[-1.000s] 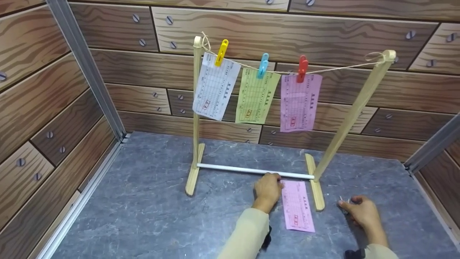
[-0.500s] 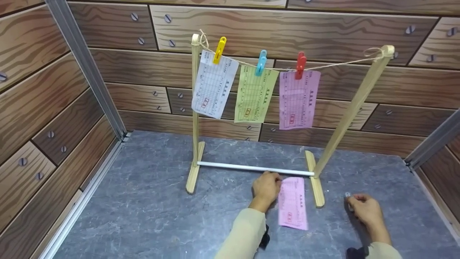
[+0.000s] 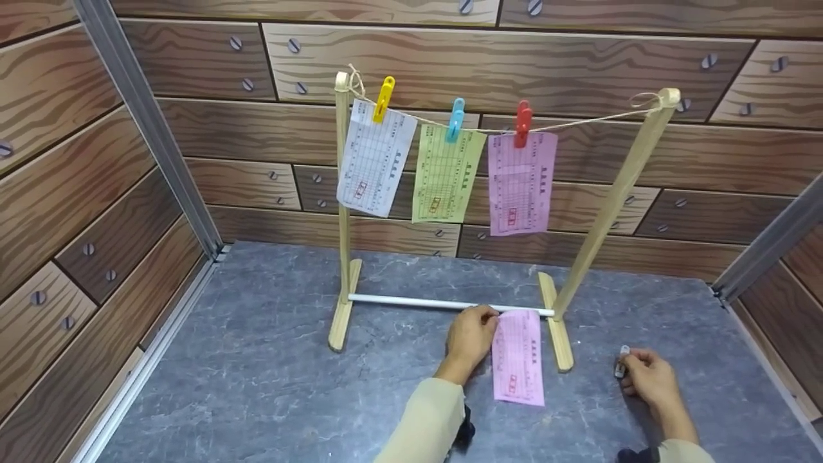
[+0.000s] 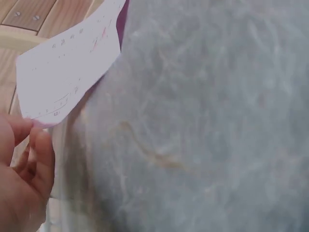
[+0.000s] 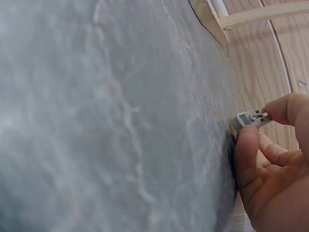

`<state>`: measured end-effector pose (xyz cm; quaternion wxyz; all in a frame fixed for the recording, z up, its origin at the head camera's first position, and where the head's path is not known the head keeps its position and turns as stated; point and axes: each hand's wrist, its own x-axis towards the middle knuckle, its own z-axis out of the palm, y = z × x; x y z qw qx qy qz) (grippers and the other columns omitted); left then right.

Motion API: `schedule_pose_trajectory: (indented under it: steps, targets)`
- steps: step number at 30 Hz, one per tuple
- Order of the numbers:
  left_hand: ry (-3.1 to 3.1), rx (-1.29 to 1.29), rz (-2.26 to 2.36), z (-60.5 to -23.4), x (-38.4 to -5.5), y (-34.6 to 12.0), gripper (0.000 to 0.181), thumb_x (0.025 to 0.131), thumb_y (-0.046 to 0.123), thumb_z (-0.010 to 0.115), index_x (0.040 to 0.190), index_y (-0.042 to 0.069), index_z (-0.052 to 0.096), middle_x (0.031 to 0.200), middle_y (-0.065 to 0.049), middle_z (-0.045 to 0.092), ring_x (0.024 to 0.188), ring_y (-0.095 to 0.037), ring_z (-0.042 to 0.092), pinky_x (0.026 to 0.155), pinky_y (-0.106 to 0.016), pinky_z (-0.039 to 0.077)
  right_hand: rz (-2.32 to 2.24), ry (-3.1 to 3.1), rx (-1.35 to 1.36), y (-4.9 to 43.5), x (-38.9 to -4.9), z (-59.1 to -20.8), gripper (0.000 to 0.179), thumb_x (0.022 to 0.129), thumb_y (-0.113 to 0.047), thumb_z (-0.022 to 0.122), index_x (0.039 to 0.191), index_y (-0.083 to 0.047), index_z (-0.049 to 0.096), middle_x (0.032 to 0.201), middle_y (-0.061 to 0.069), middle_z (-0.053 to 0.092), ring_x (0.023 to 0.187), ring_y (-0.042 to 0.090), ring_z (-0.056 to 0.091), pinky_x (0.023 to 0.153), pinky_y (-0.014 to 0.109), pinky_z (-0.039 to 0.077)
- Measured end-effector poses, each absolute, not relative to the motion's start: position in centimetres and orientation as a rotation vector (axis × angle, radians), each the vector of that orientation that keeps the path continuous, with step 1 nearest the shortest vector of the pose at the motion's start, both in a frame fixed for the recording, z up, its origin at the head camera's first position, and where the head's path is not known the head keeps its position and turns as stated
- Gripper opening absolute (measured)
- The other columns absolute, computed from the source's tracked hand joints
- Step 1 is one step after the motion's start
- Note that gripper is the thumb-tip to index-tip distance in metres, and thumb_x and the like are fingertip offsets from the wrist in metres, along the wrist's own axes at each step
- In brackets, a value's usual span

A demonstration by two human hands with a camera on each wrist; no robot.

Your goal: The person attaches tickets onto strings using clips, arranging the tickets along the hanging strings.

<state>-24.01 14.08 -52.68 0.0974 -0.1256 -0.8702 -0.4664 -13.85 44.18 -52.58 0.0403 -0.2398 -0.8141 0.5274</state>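
Note:
My left hand [image 3: 470, 335] pinches the upper left corner of a pink printed slip [image 3: 518, 360], just in front of the stand's white crossbar. In the left wrist view the paper [image 4: 70, 72] curves up and away from the thumb and fingertip. Off to the right of the stand, my right hand [image 3: 654, 381] holds a small whitish clothespin [image 3: 622, 361] between thumb and fingers. The right wrist view shows this peg [image 5: 248, 119] with its metal spring. Above, a white slip [image 3: 376, 157], a green slip [image 3: 447, 177] and another pink slip [image 3: 521, 186] hang from a string.
Yellow [image 3: 384, 99], blue [image 3: 455, 120] and red clothespins [image 3: 523, 123] grip the hanging slips. The string [image 3: 591, 122] spans two wooden posts, the right one [image 3: 614, 206] leaning outward. Their feet and the white crossbar [image 3: 418, 302] stand on a grey marbled table [image 3: 257, 386].
The lower pink slip has lifted and shifted left with my left hand, its top now overlapping the crossbar. The clothespin in my right hand has turned and shows more clearly.

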Motion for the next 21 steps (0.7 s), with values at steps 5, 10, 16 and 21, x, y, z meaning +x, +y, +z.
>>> schedule_pose_trajectory:
  steps: [5,10,16,21]
  targets:
    - [-2.446,-0.394,-1.486,-51.2,-23.7,14.2,0.009,0.094,0.019,0.069,0.097,0.018,0.077,0.082,0.012,0.070,0.067,-0.001,0.060,0.065,-0.024,0.050,1.788,-2.364,-0.787,44.3,-13.5,-52.2,0.053,0.104,-0.018,0.047,0.141,0.016,0.032,0.076,0.001,0.060,0.061,0.010,0.062,0.058,0.028,0.057]
    - [-2.327,-0.425,-1.541,-49.4,-23.7,14.3,0.009,0.093,0.017,0.070,0.097,0.016,0.078,0.086,0.011,0.072,0.073,0.000,0.062,0.067,-0.022,0.051,1.983,-2.102,-0.825,44.1,-13.2,-51.5,0.039,0.103,-0.013,0.053,0.134,0.007,0.040,0.078,-0.003,0.066,0.060,0.012,0.065,0.058,0.029,0.058]
    - [-2.207,-0.441,-1.635,-47.8,-23.7,14.2,0.008,0.092,0.012,0.072,0.095,0.015,0.078,0.087,0.010,0.070,0.066,-0.001,0.055,0.060,-0.021,0.047,2.199,-1.728,-0.655,43.6,-13.0,-49.7,0.011,0.100,-0.005,0.060,0.108,-0.010,0.055,0.082,-0.002,0.073,0.062,0.016,0.069,0.060,0.029,0.059]
    - [-2.185,-0.403,-1.742,-46.9,-23.5,14.3,0.014,0.091,0.009,0.073,0.103,0.013,0.076,0.087,0.011,0.070,0.066,0.000,0.053,0.061,-0.022,0.045,2.286,-1.639,-0.392,43.3,-12.7,-48.2,0.014,0.100,0.000,0.058,0.105,-0.013,0.061,0.088,0.004,0.075,0.064,0.020,0.071,0.061,0.032,0.059]
